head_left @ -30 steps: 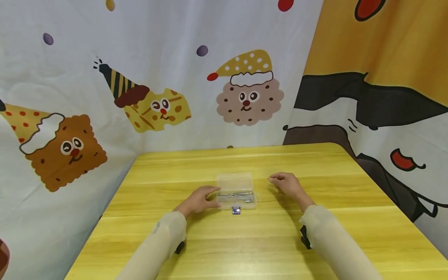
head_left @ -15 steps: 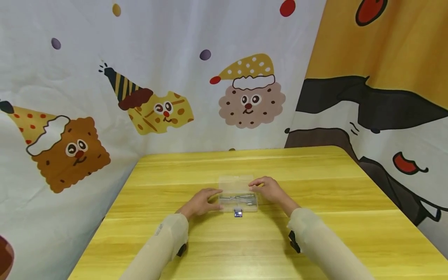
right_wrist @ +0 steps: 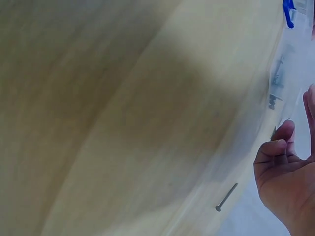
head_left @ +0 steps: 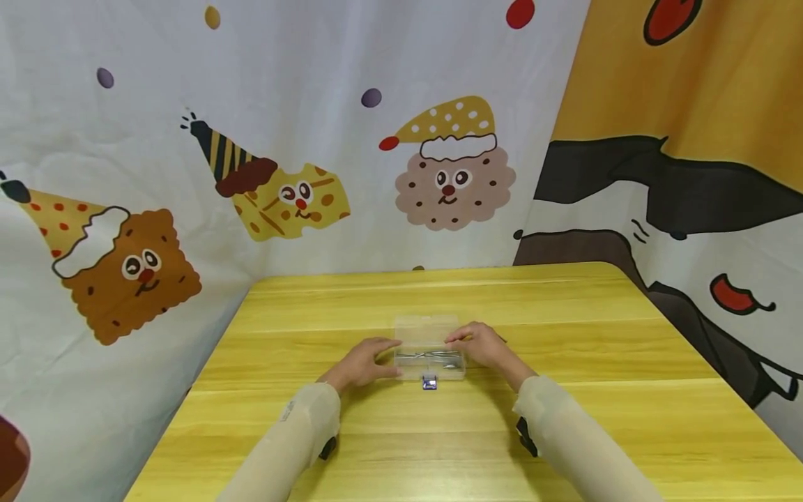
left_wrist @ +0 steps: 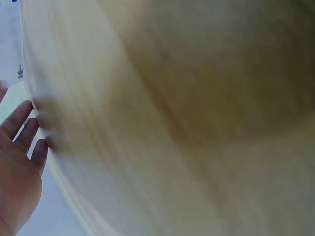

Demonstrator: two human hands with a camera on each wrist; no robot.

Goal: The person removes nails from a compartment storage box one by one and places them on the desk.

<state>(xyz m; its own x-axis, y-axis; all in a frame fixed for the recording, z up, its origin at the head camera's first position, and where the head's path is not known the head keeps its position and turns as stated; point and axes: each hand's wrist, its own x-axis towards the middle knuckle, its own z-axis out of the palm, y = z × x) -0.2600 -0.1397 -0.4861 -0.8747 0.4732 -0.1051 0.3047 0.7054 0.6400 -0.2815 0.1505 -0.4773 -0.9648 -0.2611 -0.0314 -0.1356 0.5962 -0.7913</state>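
Note:
A clear plastic box (head_left: 429, 357) lies on the yellow table (head_left: 564, 418) with its lid (head_left: 425, 325) folded back and a blue latch (head_left: 429, 382) at the front. Thin metal nails lie inside. My left hand (head_left: 366, 362) rests flat against the box's left end, its fingers (left_wrist: 22, 130) straight. Over the right end, my right hand (head_left: 479, 344) has its fingers (right_wrist: 278, 145) curled, with the tips pinched on what looks like a small dark nail. In the right wrist view the box (right_wrist: 290, 69) and its latch (right_wrist: 288, 11) show at the top right.
One loose nail (right_wrist: 226, 196) shows below the box in the right wrist view. Cartoon-print cloth (head_left: 282, 174) hangs close behind and to both sides of the table. The table's rounded far right corner (head_left: 611, 268) meets the cloth.
My right hand moved left from the bare table to the right end of the box. The left hand stayed against the left end.

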